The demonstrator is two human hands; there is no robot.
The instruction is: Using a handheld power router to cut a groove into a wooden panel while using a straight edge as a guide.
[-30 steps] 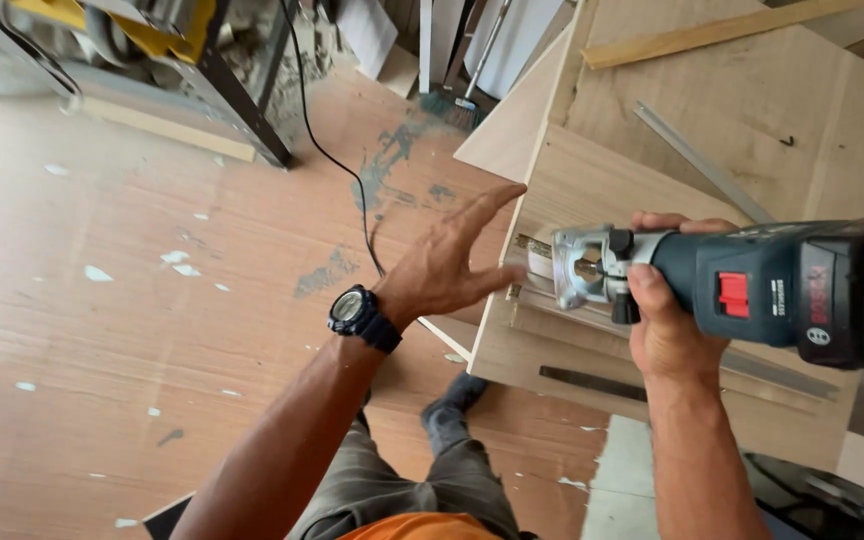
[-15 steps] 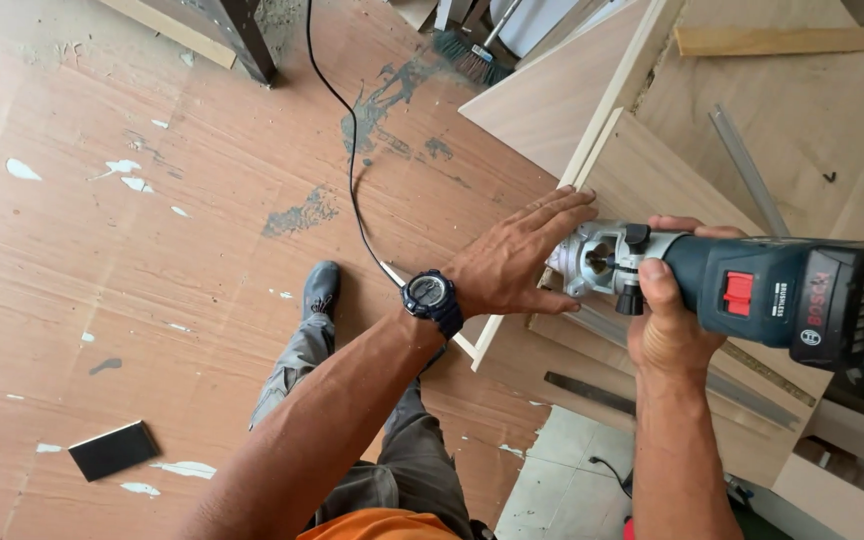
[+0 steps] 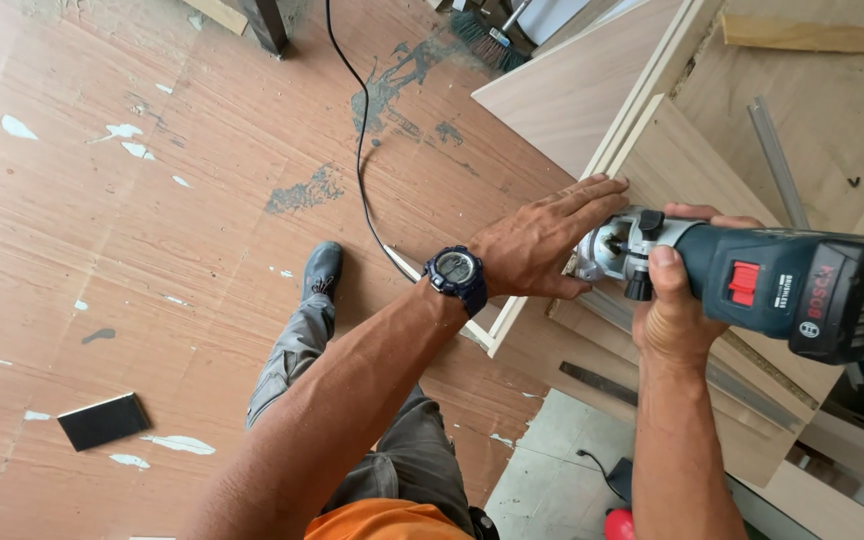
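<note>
My right hand (image 3: pixel 674 300) grips a dark teal cordless trim router (image 3: pixel 752 285) with a red switch, its silver base pressed against the edge of a light wooden panel (image 3: pixel 672 160). My left hand (image 3: pixel 542 240), a dark wristwatch (image 3: pixel 455 275) on the wrist, lies flat with fingers spread on the panel's edge right beside the router's base. The panel's pale edge strip (image 3: pixel 642 100) runs diagonally from near my left wrist toward the top of the view.
A black cable (image 3: pixel 357 150) snakes over the worn reddish plywood floor. A small black rectangular object (image 3: pixel 104 420) lies at lower left. A metal ruler (image 3: pixel 777 160) and a wood strip (image 3: pixel 812 35) rest on the boards at upper right. My shoe (image 3: pixel 322 270) stands below.
The view has shifted and closed in slightly. My left hand has slid along the panel edge and flattened next to the router base. My right hand keeps its grip on the router.
</note>
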